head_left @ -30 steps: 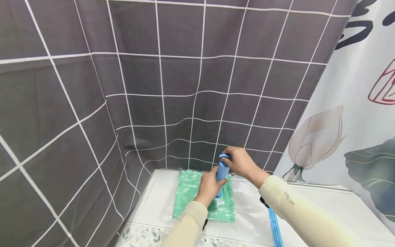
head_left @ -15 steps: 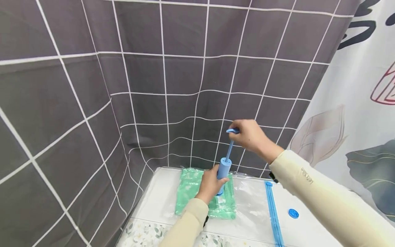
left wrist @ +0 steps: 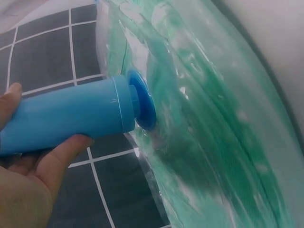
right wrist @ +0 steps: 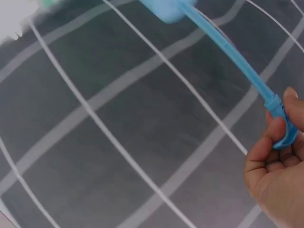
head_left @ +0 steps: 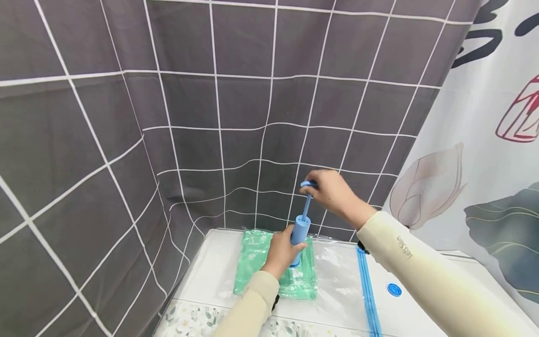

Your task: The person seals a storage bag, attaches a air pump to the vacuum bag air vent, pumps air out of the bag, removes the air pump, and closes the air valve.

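Note:
A blue hand pump stands slightly tilted on a clear plastic bag with folded green fabric inside. My left hand grips the pump's barrel, fingers and thumb wrapped round it. In the left wrist view the barrel's tip meets the round blue valve on the bag. My right hand holds the pump's handle with curled fingers, above the barrel. The thin blue rod is partly drawn out between handle and barrel.
A blue zip strip runs along the bag's right end. To its right a round blue cap lies on the white tabletop. Dark grid-patterned cloth hangs behind and at the left. A floral strip borders the front.
The right hand has pulled the handle up from the barrel, drawing out the rod, then come slightly down again. The left hand keeps its grip on the barrel.

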